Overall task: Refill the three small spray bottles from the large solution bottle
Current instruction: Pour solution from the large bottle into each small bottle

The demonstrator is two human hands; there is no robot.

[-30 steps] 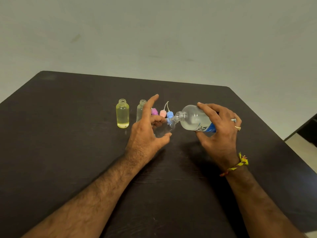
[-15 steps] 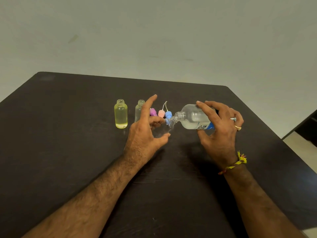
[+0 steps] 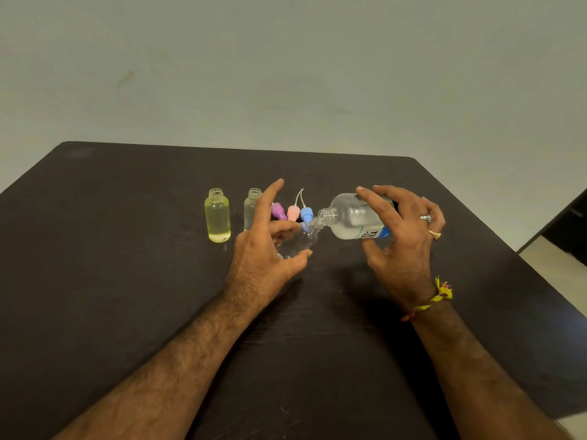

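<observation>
On table (image 3: 127,281) | right hand (image 3: 403,236) tips large bottle (image 3: 352,217) | label blue, unreadable

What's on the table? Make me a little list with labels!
table: dark table
left hand: holds a small clear bottle
right hand: tips the large bottle, mouth at the small one's opening
waiting bottles: yellow bottle and clear bottle, upright, uncapped
spray tops: purple, pink, blue, lying behind
</observation>
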